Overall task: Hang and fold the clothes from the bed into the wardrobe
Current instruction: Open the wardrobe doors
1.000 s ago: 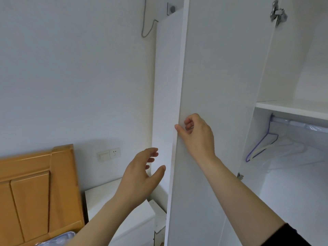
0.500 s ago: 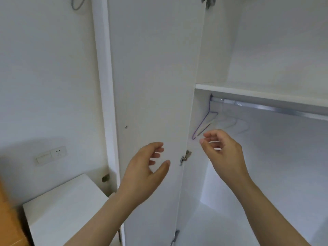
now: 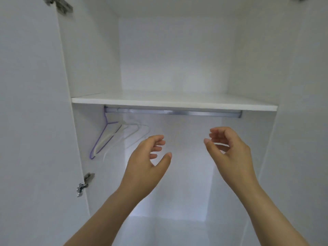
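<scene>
A: What's in the wardrobe (image 3: 174, 55)?
B: A shelf (image 3: 174, 102) runs wall to wall, with one compartment above it and one below. The rail (image 3: 177, 112) sits just under the shelf.
A: And the hangers (image 3: 106, 137)?
B: On the rail's left end, bunched beside the left wall and tilted.
A: The door (image 3: 32, 121)?
B: Swung out on the left. A top hinge (image 3: 60, 5) sits above the shelf, and a lower hinge (image 3: 85, 183) below the hangers.
A: Hands?
B: Both are before the lower compartment, below the rail. The left hand (image 3: 143, 167) is right of the hangers and apart from them. The right hand (image 3: 230, 153) is further right, slightly higher.
</scene>
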A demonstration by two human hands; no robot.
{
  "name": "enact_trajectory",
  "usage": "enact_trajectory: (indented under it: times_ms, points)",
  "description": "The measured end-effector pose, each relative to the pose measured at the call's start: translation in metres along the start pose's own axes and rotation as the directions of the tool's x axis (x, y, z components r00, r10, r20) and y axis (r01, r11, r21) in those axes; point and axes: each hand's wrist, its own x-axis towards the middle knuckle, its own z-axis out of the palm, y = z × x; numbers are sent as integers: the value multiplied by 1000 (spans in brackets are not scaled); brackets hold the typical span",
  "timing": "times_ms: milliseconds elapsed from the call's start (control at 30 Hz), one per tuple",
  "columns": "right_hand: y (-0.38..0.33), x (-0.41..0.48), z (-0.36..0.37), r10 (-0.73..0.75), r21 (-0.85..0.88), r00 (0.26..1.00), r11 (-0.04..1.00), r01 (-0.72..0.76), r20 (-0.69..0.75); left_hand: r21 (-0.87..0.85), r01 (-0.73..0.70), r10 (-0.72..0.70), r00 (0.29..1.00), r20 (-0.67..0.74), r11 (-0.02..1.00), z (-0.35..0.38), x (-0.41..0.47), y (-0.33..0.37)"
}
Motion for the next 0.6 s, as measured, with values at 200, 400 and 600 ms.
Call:
enact_trajectory:
  times_ms: [200,400,600]
  points:
    - [-6,-10,-76,-2,-247,974,967,-55,-227,-212,-120,164,965,204,970,69,30,32]
    - [-43,-53,-117,-40,-442,895,879,-180,-445,-459,-154,348,858,376,875,110,25,55]
    - [-89,-121,-141,-89,-551,776,754,-357,-624,-647,-99,511,707,489,756,135,-13,88]
